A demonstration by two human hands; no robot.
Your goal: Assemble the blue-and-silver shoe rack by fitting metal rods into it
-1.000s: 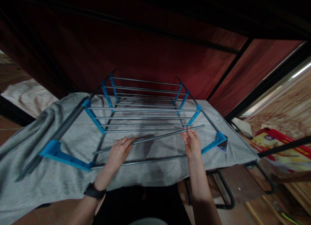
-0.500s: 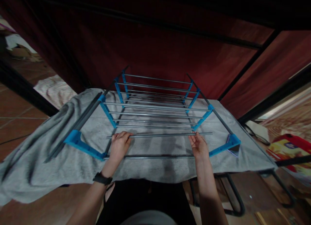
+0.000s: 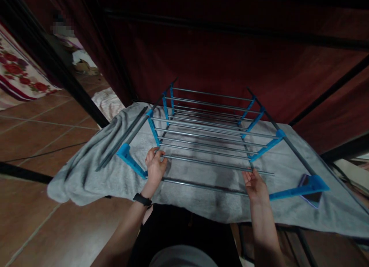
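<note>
A loose grey metal rod (image 3: 201,163) runs crosswise between my two hands. My left hand (image 3: 156,165), with a dark band at the wrist, pinches the rod near its left end. Further right, my right hand (image 3: 255,182) is palm up, its fingertips closed around the rod, whose right end sticks out past them. Beyond the rod lies a rack (image 3: 206,124) of metal bars joined by blue plastic brackets. Its nearest brackets are a left blue bracket (image 3: 131,160) and a right blue bracket (image 3: 300,188), linked by a front bar (image 3: 201,185) below my hands.
A grey blanket (image 3: 190,205) covers the surface under the rack. Loose rods (image 3: 122,140) lie along the left side. A phone (image 3: 313,194) lies partly under the right bracket. A dark red panel (image 3: 201,55) stands behind, and a black post (image 3: 77,86) rises at left.
The view has turned left, so everything appears shifted right. The rod's left end has moved closer to my left hand's fingers, and more of it now extends past my right hand.
</note>
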